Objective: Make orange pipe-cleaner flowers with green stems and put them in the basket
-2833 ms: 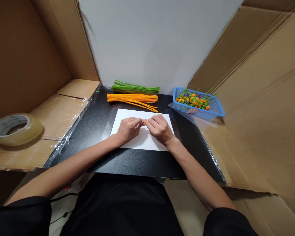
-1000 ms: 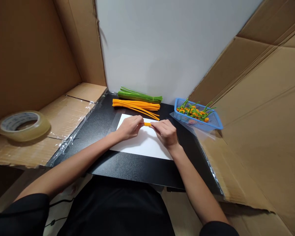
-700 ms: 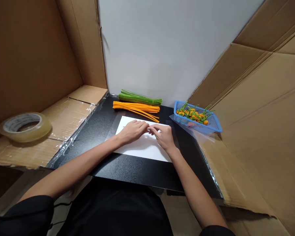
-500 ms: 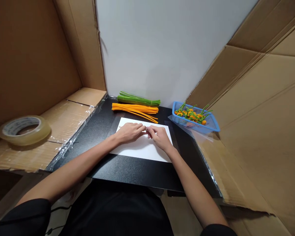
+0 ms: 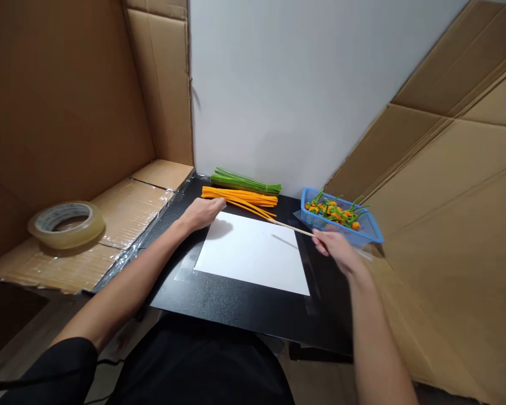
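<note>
My right hand (image 5: 333, 246) is closed on the right end of a thin pale stick (image 5: 295, 228), held above the right side of a white sheet (image 5: 253, 253). The stick's far tip reaches the loose ends of the orange stems (image 5: 244, 197). My left hand (image 5: 204, 212) is closed at the left end of the orange bundle, over the sheet's upper left corner; an orange stem seems to be between its fingers. Behind the orange bundle lies a bundle of green stems (image 5: 244, 181).
A blue basket (image 5: 373, 228) with several orange and green pieces (image 5: 333, 210) stands at the back right. A roll of clear tape (image 5: 90, 225) lies on the cardboard ledge (image 5: 113, 211) at left. Cardboard walls flank the black table (image 5: 219, 295).
My hands have moved apart from the middle of the sheet. The left went to the orange bundle, the right moved right with the stick. The view has shifted slightly.
</note>
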`<action>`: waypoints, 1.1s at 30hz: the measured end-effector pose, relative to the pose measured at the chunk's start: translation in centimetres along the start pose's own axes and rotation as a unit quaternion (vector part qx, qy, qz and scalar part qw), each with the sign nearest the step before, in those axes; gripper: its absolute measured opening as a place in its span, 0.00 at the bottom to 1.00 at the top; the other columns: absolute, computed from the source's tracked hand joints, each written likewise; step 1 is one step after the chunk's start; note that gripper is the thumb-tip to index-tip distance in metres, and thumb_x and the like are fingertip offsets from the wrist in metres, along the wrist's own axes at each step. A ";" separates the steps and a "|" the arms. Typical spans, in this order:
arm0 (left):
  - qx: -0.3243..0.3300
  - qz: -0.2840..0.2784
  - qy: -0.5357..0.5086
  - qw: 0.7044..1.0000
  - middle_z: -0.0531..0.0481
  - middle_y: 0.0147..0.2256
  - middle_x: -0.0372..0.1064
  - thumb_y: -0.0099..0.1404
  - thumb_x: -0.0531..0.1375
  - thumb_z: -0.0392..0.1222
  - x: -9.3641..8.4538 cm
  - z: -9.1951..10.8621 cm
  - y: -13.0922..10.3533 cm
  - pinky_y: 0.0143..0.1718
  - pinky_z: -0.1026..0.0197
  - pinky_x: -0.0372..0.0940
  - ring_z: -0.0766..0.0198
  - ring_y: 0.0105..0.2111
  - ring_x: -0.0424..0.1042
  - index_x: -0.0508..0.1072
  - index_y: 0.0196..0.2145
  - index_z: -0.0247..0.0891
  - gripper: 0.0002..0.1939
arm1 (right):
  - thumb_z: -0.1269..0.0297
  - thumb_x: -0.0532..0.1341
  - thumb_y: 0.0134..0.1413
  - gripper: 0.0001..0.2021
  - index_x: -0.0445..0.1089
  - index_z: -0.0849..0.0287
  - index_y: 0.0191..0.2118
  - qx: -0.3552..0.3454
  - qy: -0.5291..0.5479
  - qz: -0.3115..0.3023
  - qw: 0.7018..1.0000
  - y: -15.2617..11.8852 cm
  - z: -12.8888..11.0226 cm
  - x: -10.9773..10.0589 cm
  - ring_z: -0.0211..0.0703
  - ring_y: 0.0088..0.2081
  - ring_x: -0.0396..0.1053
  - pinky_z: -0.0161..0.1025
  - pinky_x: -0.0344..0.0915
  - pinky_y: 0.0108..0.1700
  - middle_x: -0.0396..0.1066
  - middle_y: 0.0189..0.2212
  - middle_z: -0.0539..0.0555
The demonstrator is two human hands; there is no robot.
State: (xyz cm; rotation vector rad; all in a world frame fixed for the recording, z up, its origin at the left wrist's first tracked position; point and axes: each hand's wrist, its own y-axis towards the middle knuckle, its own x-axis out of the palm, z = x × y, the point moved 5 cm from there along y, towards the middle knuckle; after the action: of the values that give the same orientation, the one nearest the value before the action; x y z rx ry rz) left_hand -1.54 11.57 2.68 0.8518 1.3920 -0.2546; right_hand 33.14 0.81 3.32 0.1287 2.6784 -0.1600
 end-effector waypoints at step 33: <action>0.030 0.121 -0.081 0.989 0.41 0.43 0.69 0.73 0.51 0.41 3.7 -1.9 10.2 0.47 0.52 0.65 0.54 0.45 0.68 0.70 0.46 0.35 0.11 | 0.51 0.67 0.44 0.23 0.74 0.61 0.44 -0.201 -0.045 0.103 0.973 22.4 -1.2 5.1 0.50 0.41 0.75 0.47 0.69 0.47 0.78 0.39 0.59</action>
State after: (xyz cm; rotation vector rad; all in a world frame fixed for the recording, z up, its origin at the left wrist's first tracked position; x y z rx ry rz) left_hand 4.14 20.97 3.14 1.0175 1.1233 -0.1759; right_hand 30.69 23.46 0.11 0.2625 2.5272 0.4282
